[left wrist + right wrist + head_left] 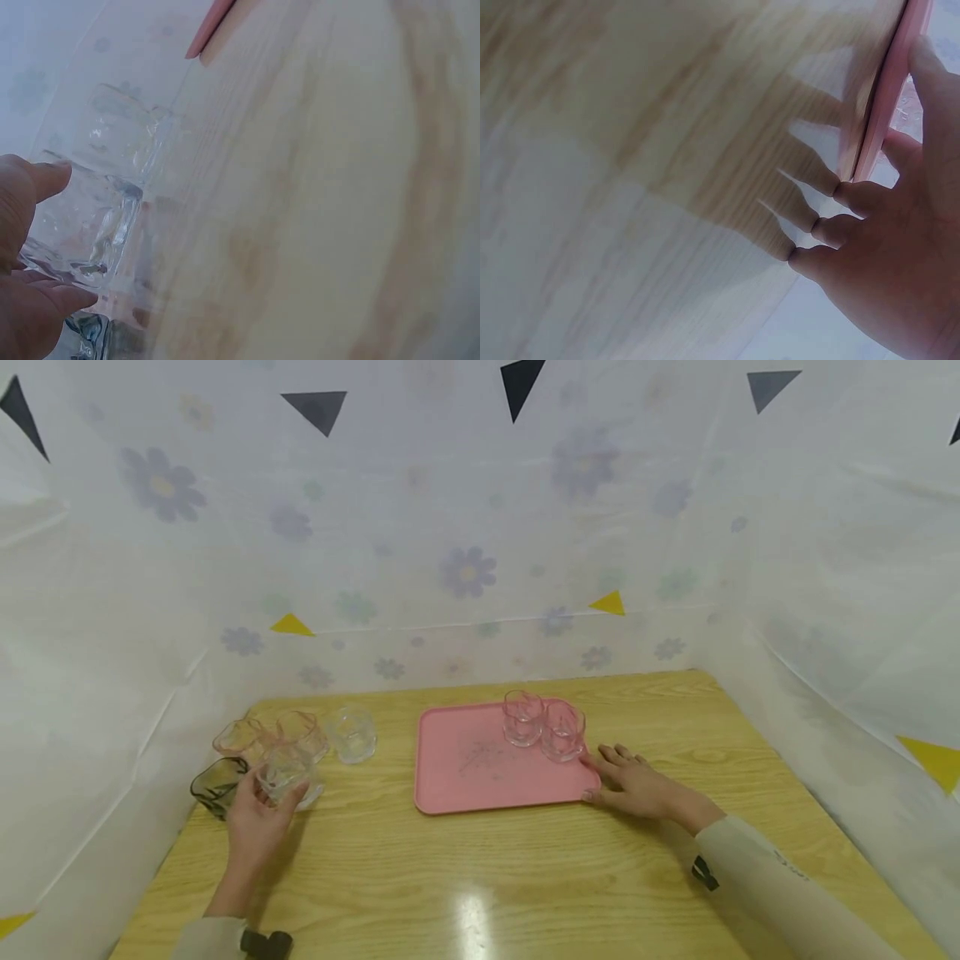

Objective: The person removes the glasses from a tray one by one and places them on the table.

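Observation:
My left hand [258, 827] grips a clear glass [288, 777] at the left of the table, thumb on one side and fingers on the other. The left wrist view shows this glass [82, 225] between thumb and fingers. Around it stand a dark grey glass [216, 788], two pinkish-amber glasses [240, 739] and another clear glass [354, 737]. At the right edge of a pink tray [450, 777], my right hand [641, 789] lies with fingers spread, thumb and index finger at the rim and other fingertips on the table. Two glasses [522, 722] stand upright on the tray's right part.
The wooden table [420, 885] extends in front of the tray and to its right. White sheeting [420, 560] with flower prints and triangles encloses the table at the back and on both sides. The group of glasses stands close to the left sheet.

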Available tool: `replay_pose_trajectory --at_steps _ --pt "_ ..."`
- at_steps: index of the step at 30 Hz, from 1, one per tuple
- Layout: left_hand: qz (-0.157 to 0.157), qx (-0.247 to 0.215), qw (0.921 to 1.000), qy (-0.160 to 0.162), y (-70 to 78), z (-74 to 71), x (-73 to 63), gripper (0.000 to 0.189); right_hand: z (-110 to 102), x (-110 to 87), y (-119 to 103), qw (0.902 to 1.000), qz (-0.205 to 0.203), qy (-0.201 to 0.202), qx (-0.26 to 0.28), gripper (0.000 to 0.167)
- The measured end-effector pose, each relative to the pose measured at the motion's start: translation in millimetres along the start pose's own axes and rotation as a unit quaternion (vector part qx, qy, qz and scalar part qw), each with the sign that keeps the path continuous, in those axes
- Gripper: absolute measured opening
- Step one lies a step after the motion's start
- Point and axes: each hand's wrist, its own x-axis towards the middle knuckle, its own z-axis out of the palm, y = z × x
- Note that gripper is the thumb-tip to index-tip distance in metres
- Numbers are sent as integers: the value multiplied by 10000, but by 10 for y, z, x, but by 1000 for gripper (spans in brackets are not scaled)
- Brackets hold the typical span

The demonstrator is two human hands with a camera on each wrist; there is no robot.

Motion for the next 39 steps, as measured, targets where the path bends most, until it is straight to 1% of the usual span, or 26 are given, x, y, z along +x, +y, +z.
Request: replay_pose_trajectory --at_steps 5,11,15,21,26,28,31,35,37,39 --pt "21 72 10000 14 -15 -9 -2 78 -9 -3 -6 10000 32 -26 13 82" --pt "-36 58 10000 -38 -14 -22 -8 80 1 3 -9 10000 57 -45 67 83" --pt "-94 50 9999 -70 -17 -33 -5 81 6 5 2 9998 132 -97 75 84" --pt "-218 179 9994 -195 -27 -56 18 88 -16 -12 -37 9999 74 -71 119 83" --pt "-298 164 9991 -269 -19 -72 20 90 -44 -30 -64 9999 90 -85 86 82" --pt "-267 189 9992 -245 -11 -78 14 90 -48 -31 -72 9999 85 -86 71 81" --pt "-127 466 9988 -56 20 -86 11 88 -46 -27 -69 9999 64 -62 61 81" --pt "48 712 9974 86 100 -118 9 92 -31 -13 -36 10000 12 -20 27 80" --pt "124 661 9977 63 138 -138 2 95 -24 -7 -20 10000 -2 -9 11 80" --pt "229 730 9970 105 165 -147 0 94 -19 -1 -12 10000 -12 6 -7 81"
